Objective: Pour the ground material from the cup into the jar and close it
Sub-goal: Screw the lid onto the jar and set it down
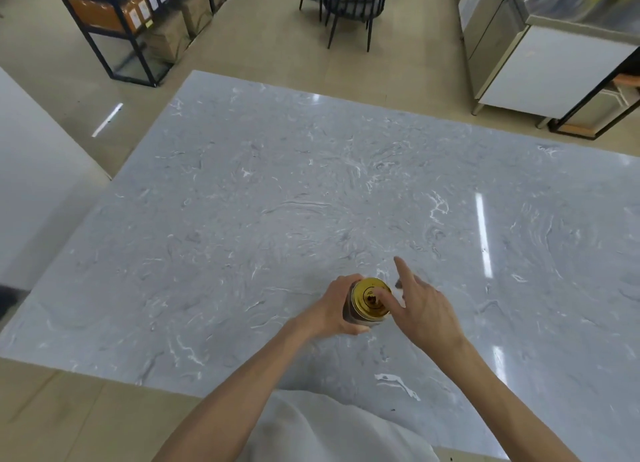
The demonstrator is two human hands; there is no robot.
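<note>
A glass jar (350, 314) with dark contents stands on the grey marble table (277, 201), near its front edge. A gold metal lid (367, 297) sits on top of the jar. My left hand (334, 307) is wrapped around the jar's left side. My right hand (422, 309) is just right of the jar, fingers spread, with one fingertip resting on the lid and the index finger pointing away. No cup is in view.
Beyond the table's far edge stand a black metal shelf with boxes (131, 21) at the left, a black chair (349, 7) in the middle and a steel counter unit (540, 56) at the right. A white surface (31, 184) lies left of the table.
</note>
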